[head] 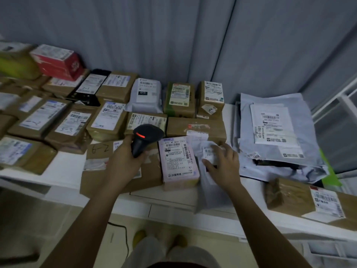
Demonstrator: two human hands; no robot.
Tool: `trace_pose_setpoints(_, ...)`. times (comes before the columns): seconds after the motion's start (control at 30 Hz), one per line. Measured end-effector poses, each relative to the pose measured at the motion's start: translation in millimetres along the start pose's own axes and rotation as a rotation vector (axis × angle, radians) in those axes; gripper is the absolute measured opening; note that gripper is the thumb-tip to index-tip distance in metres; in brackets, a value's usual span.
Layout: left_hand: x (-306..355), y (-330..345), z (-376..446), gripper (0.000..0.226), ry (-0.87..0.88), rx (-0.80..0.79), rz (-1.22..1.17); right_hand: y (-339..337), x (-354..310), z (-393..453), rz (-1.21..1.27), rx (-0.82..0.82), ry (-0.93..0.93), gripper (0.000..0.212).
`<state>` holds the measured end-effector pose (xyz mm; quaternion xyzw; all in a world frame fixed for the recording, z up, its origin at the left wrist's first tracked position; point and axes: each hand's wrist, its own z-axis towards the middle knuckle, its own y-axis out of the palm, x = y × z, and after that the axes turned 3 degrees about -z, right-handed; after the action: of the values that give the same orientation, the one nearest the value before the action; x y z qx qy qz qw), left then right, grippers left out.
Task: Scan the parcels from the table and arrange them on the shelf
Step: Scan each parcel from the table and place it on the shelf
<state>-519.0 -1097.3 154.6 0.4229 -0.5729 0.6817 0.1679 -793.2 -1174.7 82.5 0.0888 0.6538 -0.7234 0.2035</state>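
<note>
The scene is dimly and evenly lit, with a cool blue-grey cast; no light source is seen. A red glow is emitted by the scanner point(147, 139). Motion blur is seen on the boxes point(21, 153) at 9 o'clock. Straight edges are bowed by wide-angle distortion toward 3 o'clock.

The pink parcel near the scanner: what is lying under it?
The pink parcel rests partly on a flat brown carton marked 6-2 and partly on the white table. What the carton's covered part carries cannot be seen.
</note>
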Motion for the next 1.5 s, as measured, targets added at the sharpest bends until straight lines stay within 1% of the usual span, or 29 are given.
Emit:
trace_pose_setpoints(0.03,-4.6,-3.1,-2.4,0.039,-0.003,0.013,-0.011,2.1,-5.6,1.5,0.001,-0.073,0.064,0.060)
trace_pose_setpoints(0.07,-9.0,-6.5,-4.2,0.038,-0.014,0.018,-0.020,3.1,-10.8,2.4,0.009,-0.073,0.091,0.059)
trace_pose_setpoints(0.1,-13.3,-10.4,-5.8,0.038,-0.023,0.020,-0.030,3.8,-15.2,1.3,0.027,-0.018,0.062,0.058)
trace_pose_setpoints(0.17,-20.6,-19.2,-8.7,0.039,-0.036,0.024,-0.042,1.5,-29.9,-2.5,0.117,0.103,-0.081,0.055)
trace_pose_setpoints(0.23,-26.0,-27.9,-12.1,0.041,-0.036,0.026,-0.039,0.1,-52.8,-10.1,0.277,0.047,-0.213,0.055)
trace_pose_setpoints(0.3,-32.5,-37.5,-15.2,0.045,-0.034,0.014,-0.029,4.8,-71.8,-15.7,0.290,-0.069,-0.292,0.068)
trace_pose_setpoints(0.37,-41.9,-50.5,-18.3,0.051,-0.050,-0.005,0.010,14.1,-84.9,-19.2,0.160,-0.120,-0.326,0.089)
trace_pose_setpoints(0.4,-48.1,-58.2,-20.1,0.055,-0.062,-0.014,0.034,19.4,-90.7,-22.2,0.098,-0.135,-0.310,0.097)
trace_pose_setpoints(0.47,-62.3,-72.8,-24.4,0.064,-0.073,-0.031,0.068,27.1,-101.4,-28.4,0.023,-0.128,-0.261,0.107)
trace_pose_setpoints(0.53,-75.2,-84.4,-29.4,0.070,-0.070,-0.055,0.076,29.4,-112.6,-32.8,-0.050,-0.110,-0.219,0.110)
trace_pose_setpoints(0.57,-80.3,-88.8,-31.4,0.072,-0.063,-0.069,0.075,29.9,-117.0,-33.5,-0.081,-0.127,-0.188,0.112)
trace_pose_setpoints(0.7,-94.2,-96.6,-33.0,0.083,0.043,-0.172,0.062,28.7,-131.5,-35.0,-0.147,-0.176,-0.098,0.120)
trace_pose_setpoints(0.73,-95.9,-97.3,-31.8,0.082,0.076,-0.203,0.074,29.4,-135.6,-36.8,-0.155,-0.172,-0.079,0.121)
trace_pose_setpoints(0.8,-101.7,-98.1,-26.8,0.073,0.141,-0.229,0.137,31.6,-146.1,-43.3,-0.185,-0.159,-0.054,0.120)
trace_pose_setpoints(0.87,-107.5,-100.8,-20.2,0.065,0.197,-0.196,0.234,35.3,-157.8,-50.4,-0.209,-0.157,-0.042,0.122)
trace_pose_setpoints(0.93,-112.5,-105.9,-13.5,0.060,0.217,-0.148,0.277,38.1,-166.0,-55.2,-0.198,-0.220,-0.069,0.127)
trace_pose_setpoints(0.97,-114.7,-108.2,-10.6,0.058,0.216,-0.138,0.271,38.2,-167.7,-56.6,-0.182,-0.262,-0.098,0.126)
trace_pose_setpoints(1.03,-117.5,-111.2,-6.5,0.055,0.209,-0.137,0.246,35.8,-165.4,-59.5,-0.111,-0.311,-0.153,0.118)
trace_pose_setpoints(1.1,-118.8,-112.4,-5.3,0.053,0.204,-0.149,0.224,35.1,-155.8,-62.6,-0.040,-0.237,-0.187,0.103)
trace_pose_setpoints(1.17,-120.5,-111.0,-5.6,0.051,0.211,-0.149,0.203,37.3,-149.4,-64.2,-0.053,-0.121,-0.208,0.089)
trace_pose_setpoints(1.2,-121.3,-110.3,-6.0,0.051,0.209,-0.149,0.196,37.6,-150.1,-63.4,-0.076,-0.113,-0.207,0.085)
trace_pose_setpoints(1.27,-122.1,-109.3,-6.8,0.051,0.204,-0.143,0.193,35.8,-154.5,-61.8,-0.108,-0.195,-0.192,0.085)
trace_pose_setpoints(1.3,-122.9,-109.0,-6.9,0.051,0.203,-0.141,0.191,34.7,-154.8,-63.1,-0.099,-0.228,-0.178,0.086)
trace_pose_setpoints(1.33,-123.7,-109.0,-6.4,0.051,0.202,-0.139,0.189,32.4,-153.4,-65.6,-0.068,-0.208,-0.154,0.085)
trace_pose_setpoints(1.37,-124.4,-109.3,-6.2,0.051,0.202,-0.139,0.188,30.5,-148.0,-69.3,-0.033,-0.131,-0.096,0.080)
trace_pose_setpoints(1.4,-125.0,-109.4,-6.2,0.051,0.200,-0.139,0.186,28.7,-139.7,-73.7,-0.029,-0.013,0.003,0.074)
trace_pose_setpoints(1.43,-125.3,-109.8,-6.4,0.052,0.197,-0.137,0.184,27.1,-129.9,-78.8,-0.060,0.091,0.151,0.071)
trace_pose_setpoints(1.47,-125.6,-110.0,-6.6,0.053,0.192,-0.137,0.180,24.3,-121.8,-83.0,-0.089,0.114,0.324,0.071)
trace_pose_setpoints(1.5,-125.4,-109.9,-6.7,0.054,0.188,-0.141,0.178,21.3,-115.9,-86.1,-0.089,0.052,0.487,0.066)
